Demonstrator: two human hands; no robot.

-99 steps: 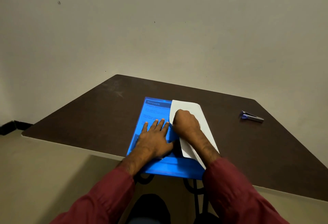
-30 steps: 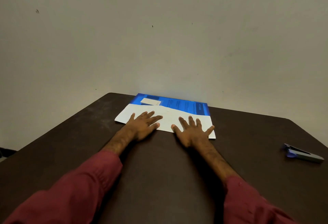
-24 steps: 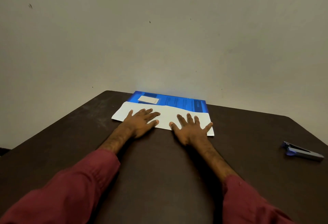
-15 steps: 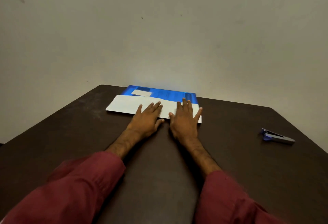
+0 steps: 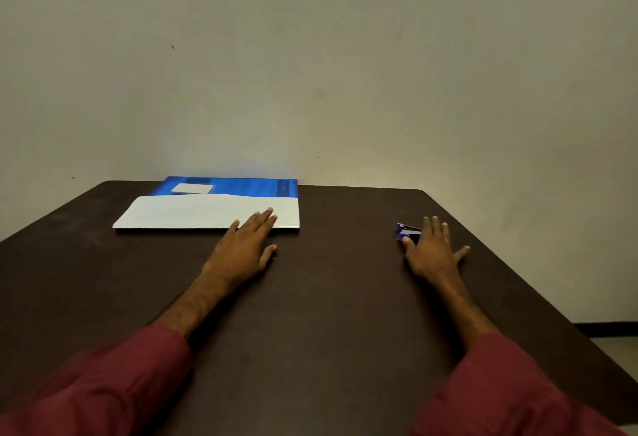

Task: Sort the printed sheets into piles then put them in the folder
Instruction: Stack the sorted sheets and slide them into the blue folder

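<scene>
The blue folder lies at the far edge of the surface, long axis left-right, with the white sheets across its near half. Of the 2 hands, the left hand is nearer, flat with fingertips on the sheets' right end. The right hand, fingers straight and spread, sits well apart at the stapler.

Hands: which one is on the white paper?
The left hand: its fingers lie flat on the white paper, at its near edge. The right hand is apart from it, over at the stapler.
</scene>
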